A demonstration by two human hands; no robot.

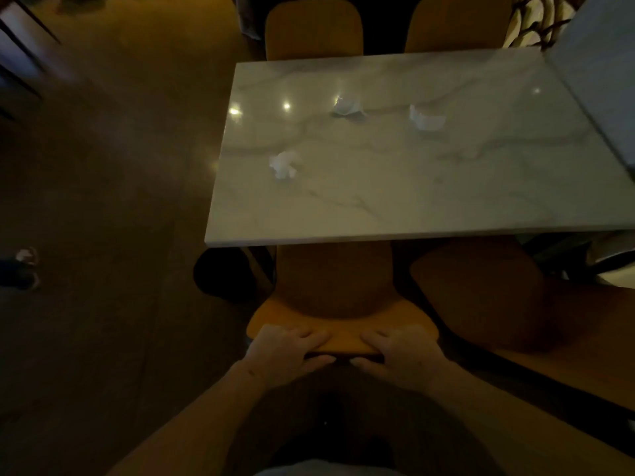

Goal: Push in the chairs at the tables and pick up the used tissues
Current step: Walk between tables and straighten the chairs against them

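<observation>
An orange chair (330,283) stands in front of me, its seat partly under the near edge of a white marble table (412,207). My left hand (285,352) and my right hand (402,353) both grip the top of its backrest, fingers over the front, thumbs behind. Three crumpled white tissues lie on the tabletop: one near the left side (283,164), one further back in the middle (347,108), one to its right (426,119).
A second orange chair (481,290) stands at the right, angled out from the table. Two more chair backs (314,29) (457,24) show beyond the far edge. Another table (598,80) adjoins at the right. A person's shoes (27,266) are on the dim floor at left.
</observation>
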